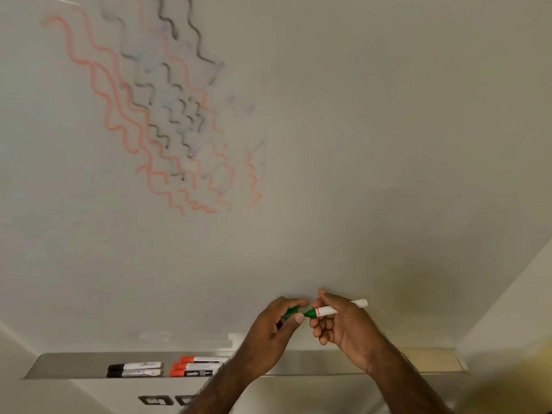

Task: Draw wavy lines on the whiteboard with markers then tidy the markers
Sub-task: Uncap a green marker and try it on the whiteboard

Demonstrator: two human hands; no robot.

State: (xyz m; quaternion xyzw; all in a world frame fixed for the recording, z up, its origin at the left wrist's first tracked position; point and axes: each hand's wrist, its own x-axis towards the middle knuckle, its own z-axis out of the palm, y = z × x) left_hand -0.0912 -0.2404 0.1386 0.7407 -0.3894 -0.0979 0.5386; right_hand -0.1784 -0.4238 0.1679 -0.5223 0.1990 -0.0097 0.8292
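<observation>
The left hand (276,322) pinches a green cap (290,313). The right hand (337,319) grips the green marker (331,309), probably to cap or uncap it.

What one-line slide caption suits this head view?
Left hand holds green cap, right hand holds green marker; wavy lines fill whiteboard.

Metal ledge (74,364), two black markers (134,369), three red markers (198,366)

whiteboard (358,144): red and black wavy lines upper left | green marker (328,309): held level near lower edge, green cap (291,313) just off | ledge (74,364): two black markers (134,369), three red markers (198,366) lying flat
</observation>
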